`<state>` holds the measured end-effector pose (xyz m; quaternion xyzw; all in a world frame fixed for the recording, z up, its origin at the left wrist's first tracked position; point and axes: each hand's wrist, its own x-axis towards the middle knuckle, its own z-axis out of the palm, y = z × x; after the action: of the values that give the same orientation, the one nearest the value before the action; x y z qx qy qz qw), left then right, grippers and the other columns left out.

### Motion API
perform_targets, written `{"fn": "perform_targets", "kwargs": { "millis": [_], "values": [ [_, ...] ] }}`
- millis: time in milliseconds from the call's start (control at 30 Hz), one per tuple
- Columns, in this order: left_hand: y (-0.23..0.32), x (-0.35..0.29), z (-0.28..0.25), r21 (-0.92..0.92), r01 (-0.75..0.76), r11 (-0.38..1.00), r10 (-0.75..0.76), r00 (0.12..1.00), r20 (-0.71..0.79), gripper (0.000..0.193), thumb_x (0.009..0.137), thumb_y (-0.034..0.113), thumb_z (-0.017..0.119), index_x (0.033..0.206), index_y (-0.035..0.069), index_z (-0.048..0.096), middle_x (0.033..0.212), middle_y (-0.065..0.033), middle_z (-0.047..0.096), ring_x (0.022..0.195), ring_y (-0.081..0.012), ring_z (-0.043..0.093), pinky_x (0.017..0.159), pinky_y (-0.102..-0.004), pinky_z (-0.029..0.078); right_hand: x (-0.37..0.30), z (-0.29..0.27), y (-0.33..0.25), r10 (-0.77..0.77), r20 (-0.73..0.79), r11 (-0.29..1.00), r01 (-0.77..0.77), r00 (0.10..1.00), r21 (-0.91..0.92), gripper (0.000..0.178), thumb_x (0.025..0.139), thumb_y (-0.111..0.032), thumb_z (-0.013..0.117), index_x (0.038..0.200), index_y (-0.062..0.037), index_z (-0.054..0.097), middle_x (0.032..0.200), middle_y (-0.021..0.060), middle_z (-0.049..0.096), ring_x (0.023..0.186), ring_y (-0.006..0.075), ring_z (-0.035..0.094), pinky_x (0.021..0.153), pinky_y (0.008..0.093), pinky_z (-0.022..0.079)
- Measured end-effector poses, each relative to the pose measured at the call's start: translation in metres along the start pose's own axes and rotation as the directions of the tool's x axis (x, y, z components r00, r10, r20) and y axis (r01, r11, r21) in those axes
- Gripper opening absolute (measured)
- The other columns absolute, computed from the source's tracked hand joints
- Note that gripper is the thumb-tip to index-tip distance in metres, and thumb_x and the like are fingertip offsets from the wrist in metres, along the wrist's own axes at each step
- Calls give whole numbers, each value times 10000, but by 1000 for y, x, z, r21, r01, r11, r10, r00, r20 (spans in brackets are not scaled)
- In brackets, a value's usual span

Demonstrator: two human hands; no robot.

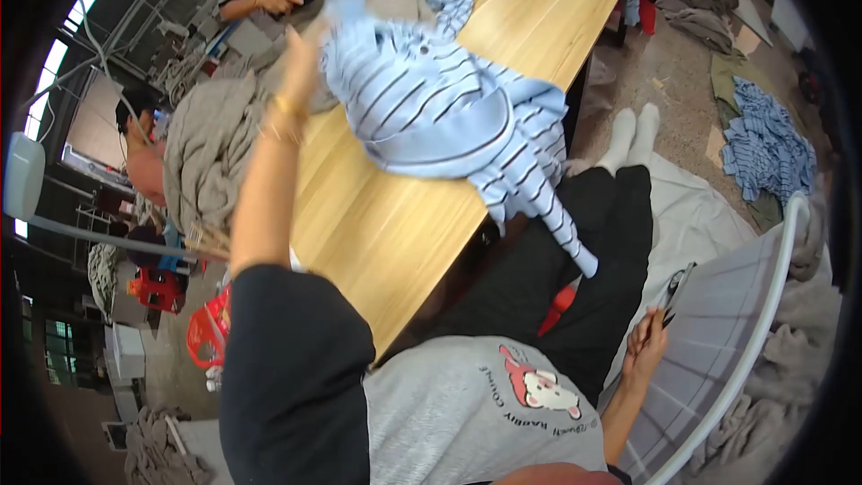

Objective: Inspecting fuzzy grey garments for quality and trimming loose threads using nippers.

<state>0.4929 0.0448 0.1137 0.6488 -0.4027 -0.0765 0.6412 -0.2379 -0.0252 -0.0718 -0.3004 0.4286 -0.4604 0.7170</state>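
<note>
Over the wooden desk [395,233], toward twelve o'clock, the left hand [303,54] is gripping a blue striped garment [440,112] by one end and lifting it, so the cloth is hanging and bunching above the desk, probably to shake it out. At four o'clock the right hand [648,346] is resting low beside the lap, closing around a small dark clipper-like tool [675,292]. Grey cloth [211,148] is piling up at ten o'clock. No containers are showing clearly.
</note>
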Motion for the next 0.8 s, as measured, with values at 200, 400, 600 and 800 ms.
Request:
{"fn": "perform_targets", "kwargs": {
  "millis": [200, 400, 600, 800],
  "values": [
    [-17, -143, 192, 668, 286, 687, -202, 958, -203, 1226, 657, 625, 788, 1525, 32, 158, 1570, -286, 82, 1440, -485, 124, 1117, -593, 243, 15, -15, 16, 62, 49, 998, -61, 997, -20, 254, 1025, -299, 511, 992, -62, 595, 582, -51, 403, 397, 15, 286, 355, 183, 198],
    [-7, -141, 255, 792, 191, 581, -225, 972, -69, 958, 763, 443, 770, 1525, 216, 236, 1590, -230, 72, 1409, -539, 157, 1036, -734, 241, 33, 19, 27, 39, 89, 994, -30, 995, -106, 249, 1015, -298, 533, 1015, -60, 607, 594, -48, 419, 402, 17, 298, 362, 184, 221],
    [2, -159, 279, 773, 58, 631, -157, 986, 55, 865, 782, 333, 742, 1507, 214, 284, 1573, -228, 121, 1381, -549, 199, 1031, -733, 243, 36, 31, 33, 31, 40, 984, -24, 999, -178, 221, 998, -264, 572, 959, -50, 611, 574, -47, 433, 406, 10, 319, 366, 182, 209],
    [9, -178, 284, 768, -27, 640, -99, 988, 118, 804, 801, 289, 694, 1500, 208, 306, 1553, -246, 151, 1360, -560, 222, 1023, -731, 253, 40, 23, 35, 28, 47, 984, -20, 998, -176, 220, 998, -266, 571, 952, -55, 610, 568, -49, 434, 400, 8, 315, 363, 182, 208]
  ]
}}
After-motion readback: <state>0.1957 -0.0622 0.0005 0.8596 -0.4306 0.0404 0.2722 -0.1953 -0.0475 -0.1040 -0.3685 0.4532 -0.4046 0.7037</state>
